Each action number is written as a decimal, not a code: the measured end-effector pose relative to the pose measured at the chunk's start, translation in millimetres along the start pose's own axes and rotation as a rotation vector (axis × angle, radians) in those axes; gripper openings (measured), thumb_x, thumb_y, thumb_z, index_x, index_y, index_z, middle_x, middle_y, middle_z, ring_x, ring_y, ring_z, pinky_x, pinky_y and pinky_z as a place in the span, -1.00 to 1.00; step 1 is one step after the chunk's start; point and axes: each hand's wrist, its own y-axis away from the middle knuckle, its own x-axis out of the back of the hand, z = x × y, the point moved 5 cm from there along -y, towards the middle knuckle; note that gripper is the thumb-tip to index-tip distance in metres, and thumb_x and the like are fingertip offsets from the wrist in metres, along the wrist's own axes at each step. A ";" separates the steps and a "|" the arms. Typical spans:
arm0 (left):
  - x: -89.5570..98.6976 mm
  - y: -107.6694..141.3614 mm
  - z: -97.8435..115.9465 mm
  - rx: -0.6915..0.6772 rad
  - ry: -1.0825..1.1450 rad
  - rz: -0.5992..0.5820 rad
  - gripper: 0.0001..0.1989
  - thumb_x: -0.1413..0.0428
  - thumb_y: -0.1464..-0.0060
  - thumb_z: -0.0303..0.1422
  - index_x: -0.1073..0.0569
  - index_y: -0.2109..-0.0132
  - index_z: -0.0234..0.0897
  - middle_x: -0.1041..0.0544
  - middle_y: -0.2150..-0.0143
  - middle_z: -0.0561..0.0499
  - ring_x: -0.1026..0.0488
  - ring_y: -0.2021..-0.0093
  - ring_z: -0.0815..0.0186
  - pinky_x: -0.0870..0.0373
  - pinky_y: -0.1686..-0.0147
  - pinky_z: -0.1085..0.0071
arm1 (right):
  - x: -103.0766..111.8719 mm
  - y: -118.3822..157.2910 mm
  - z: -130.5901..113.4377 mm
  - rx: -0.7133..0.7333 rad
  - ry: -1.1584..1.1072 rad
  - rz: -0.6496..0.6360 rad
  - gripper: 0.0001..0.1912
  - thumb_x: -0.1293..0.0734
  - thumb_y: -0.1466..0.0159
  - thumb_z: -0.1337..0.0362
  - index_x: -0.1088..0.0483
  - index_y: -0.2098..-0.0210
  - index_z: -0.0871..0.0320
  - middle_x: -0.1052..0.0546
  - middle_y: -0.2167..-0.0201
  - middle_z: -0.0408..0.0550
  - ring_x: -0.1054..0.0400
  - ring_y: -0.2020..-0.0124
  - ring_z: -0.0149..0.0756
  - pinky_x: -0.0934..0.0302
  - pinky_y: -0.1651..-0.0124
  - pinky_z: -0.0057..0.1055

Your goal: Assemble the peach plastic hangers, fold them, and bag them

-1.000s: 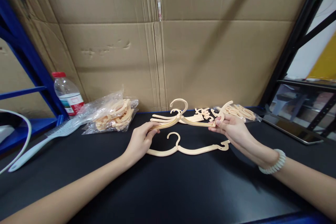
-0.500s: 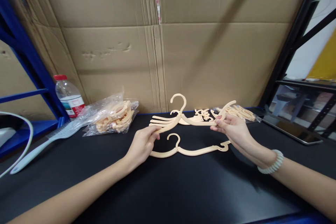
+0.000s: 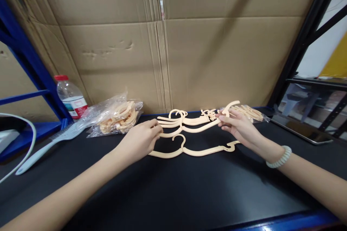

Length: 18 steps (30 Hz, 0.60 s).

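My left hand (image 3: 143, 136) pinches the left end of a cream plastic clothes hanger (image 3: 202, 129), its fingertips closed on the arm. The other end sits between the thumb and fingers of my right hand (image 3: 241, 127), with the curved tip sticking up past them. The hanger's hook overlaps the things behind it. Nearer to me, a second hanger (image 3: 202, 152) lies flat on the black table, its left end partly behind my left hand. Just behind the held hanger are several more cream hanger pieces (image 3: 197, 121), partly covered by it.
Small cream hook pieces (image 3: 208, 113) lie at the back, beside a bag of long parts (image 3: 251, 112). Leftward are a clear bag of cream pieces (image 3: 119, 119), a pale blue brush (image 3: 63, 136) and a bottle (image 3: 71, 99). A dark tablet-like slab (image 3: 300, 130) lies right. Cardboard (image 3: 230, 54) stands behind.
Both hands have lowered the held hanger toward the table, and its hook has dropped from standing high to near the pieces behind. The view has tilted slightly downward.
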 end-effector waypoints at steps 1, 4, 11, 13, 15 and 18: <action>1.6 0.6 -1.3 -0.007 -0.011 -0.034 -0.79 0.09 -0.15 -0.50 -0.44 0.29 -0.31 -0.45 0.26 -0.09 -0.44 0.32 0.22 -0.31 0.36 0.36 | 2.7 -2.4 -1.7 -0.012 -0.004 -0.008 -0.72 -0.52 0.02 0.27 -0.45 0.31 0.11 -0.46 0.44 -0.22 -0.34 0.51 -0.54 -0.29 0.49 -0.63; 7.0 3.3 -4.1 -0.067 -0.018 -0.125 -0.79 0.08 -0.13 -0.50 -0.46 0.29 -0.29 -0.45 0.30 -0.06 -0.43 0.38 0.25 -0.25 0.44 0.39 | 10.3 -8.6 -8.2 -0.062 0.012 -0.085 -0.76 -0.52 0.03 0.27 -0.49 0.36 0.11 -0.41 0.54 -0.24 -0.26 0.57 -0.56 -0.22 0.56 -0.63; 21.0 11.8 -1.1 -0.167 0.203 -0.267 -0.88 0.01 -0.06 -0.52 -0.38 0.37 -0.24 -0.44 0.42 0.08 -0.36 0.44 0.35 -0.18 0.46 0.47 | 31.4 -12.0 -30.8 -0.042 0.461 -0.391 -0.78 -0.52 0.04 0.18 -0.54 0.43 0.14 -0.51 0.49 -0.10 -0.37 0.51 -0.39 -0.30 0.45 -0.44; 23.1 14.4 3.5 -0.173 0.242 -0.302 -0.89 -0.02 -0.03 -0.53 -0.34 0.41 -0.24 -0.43 0.43 0.10 -0.35 0.44 0.37 -0.16 0.45 0.48 | 32.9 -10.6 -35.5 -0.001 0.604 -0.520 -0.80 -0.49 0.00 0.16 -0.55 0.42 0.14 -0.52 0.47 -0.08 -0.39 0.46 -0.36 -0.30 0.40 -0.41; 23.1 17.3 9.2 -0.179 0.261 -0.346 -0.89 -0.04 -0.02 -0.53 -0.33 0.41 -0.23 -0.43 0.42 0.11 -0.35 0.43 0.36 -0.16 0.45 0.49 | 30.9 -7.3 -39.1 0.031 0.707 -0.648 -0.81 -0.46 -0.05 0.15 -0.56 0.39 0.13 -0.53 0.44 -0.08 -0.40 0.40 -0.34 -0.30 0.33 -0.39; 20.9 20.7 17.0 -0.186 0.251 -0.395 -0.88 -0.04 -0.02 -0.55 -0.35 0.38 -0.22 -0.43 0.37 0.08 -0.37 0.41 0.34 -0.17 0.44 0.48 | 24.4 0.1 -41.3 0.039 0.830 -0.794 -0.79 -0.44 -0.09 0.17 -0.56 0.34 0.16 -0.53 0.38 -0.07 -0.40 0.36 -0.35 -0.28 0.28 -0.40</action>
